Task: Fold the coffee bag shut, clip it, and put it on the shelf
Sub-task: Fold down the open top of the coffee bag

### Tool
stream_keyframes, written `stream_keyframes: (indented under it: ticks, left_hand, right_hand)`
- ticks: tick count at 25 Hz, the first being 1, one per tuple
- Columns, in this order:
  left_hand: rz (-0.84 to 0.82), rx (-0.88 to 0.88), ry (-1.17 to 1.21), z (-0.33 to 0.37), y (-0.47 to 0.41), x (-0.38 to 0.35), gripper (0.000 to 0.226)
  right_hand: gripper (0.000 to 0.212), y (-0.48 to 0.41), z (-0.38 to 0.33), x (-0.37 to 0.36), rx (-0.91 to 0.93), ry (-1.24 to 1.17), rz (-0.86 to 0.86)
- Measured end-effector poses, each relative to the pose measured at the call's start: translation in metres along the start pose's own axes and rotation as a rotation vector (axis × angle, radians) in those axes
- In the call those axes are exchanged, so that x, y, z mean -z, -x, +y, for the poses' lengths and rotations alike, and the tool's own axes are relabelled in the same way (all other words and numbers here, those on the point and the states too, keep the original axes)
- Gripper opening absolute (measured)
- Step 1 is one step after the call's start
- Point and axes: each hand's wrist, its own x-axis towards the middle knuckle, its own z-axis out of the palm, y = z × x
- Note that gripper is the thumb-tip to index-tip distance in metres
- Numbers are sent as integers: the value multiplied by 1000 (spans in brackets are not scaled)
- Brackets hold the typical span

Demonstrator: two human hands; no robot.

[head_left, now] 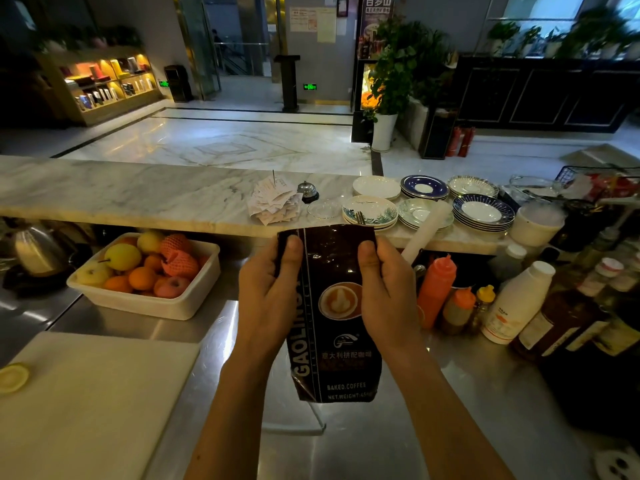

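A dark brown coffee bag (332,362) with a latte picture and white lettering stands upright over the steel counter (450,393). My left hand (266,289) grips its upper left edge, thumb on the front near the top. On the other side my right hand (384,292) holds the upper right edge the same way. The bag's top edge (325,230) is flat and unfolded, level with the marble ledge behind. No clip is visible.
A white tub of fruit (145,299) sits left of the bag, a white cutting board (86,403) at front left. Sauce bottles (436,289) and a white bottle (516,303) crowd the right. The marble ledge (138,192) holds stacked saucers (481,213), receipts and a bell.
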Motion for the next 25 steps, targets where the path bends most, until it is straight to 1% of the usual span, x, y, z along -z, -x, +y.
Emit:
stream_keyframes:
  ticks: [1,3,7,9,11,12,14,15,16,17,18,19,21,22,23,24,25]
  left_hand:
    - [-2,-16,-14,2,-1,1,26]
    - [47,-59,-75,4,-1,1,24]
    - [147,-82,-109,4,-2,-7,33]
    - [132,-88,-83,5,-3,-12,34]
    - [43,-67,25,7,-3,-12,37]
    - [-47,-38,101,7,-4,-8,35]
    - [-288,33,239,6,-4,1,22]
    - [-375,67,277,5,-3,5,21]
    - [-417,84,292,2,-3,7,25]
    - [-413,76,287,0,-2,8,28]
    - [-376,58,282,-2,-2,7,28]
    - [-334,36,280,-4,-2,7,27]
    - [-272,15,278,-6,-3,8,23]
    - [-248,20,277,-7,-4,10,23]
    - [-224,28,270,-8,-5,11,22]
    - [-203,33,256,-9,-5,13,21]
    - [-192,35,243,-9,-5,14,21]
  right_hand:
    - [29,0,0,1,-16,-21,-6]
    - [29,-1,-2,0,13,-2,-5]
    - [17,-5,-10,-4,112,45,12]
    - [16,-8,-12,-4,143,76,51]
    - [18,-11,-12,1,161,80,78]
    - [19,-13,-11,4,152,63,94]
    - [19,-17,-10,12,118,16,152]
    - [19,-19,-11,15,111,20,187]
    - [20,-19,-12,17,115,38,208]
    - [20,-19,-14,16,119,41,204]
    - [20,-19,-14,17,105,2,166]
    - [18,-20,-14,18,64,-88,91]
    - [17,-22,-9,28,-85,-321,-149]
    - [22,-21,-5,34,-154,-396,-276]
    - [29,-20,-2,38,-187,-417,-384]
    - [34,-17,2,40,-193,-405,-446]
    - [38,-14,6,41,-190,-387,-455]
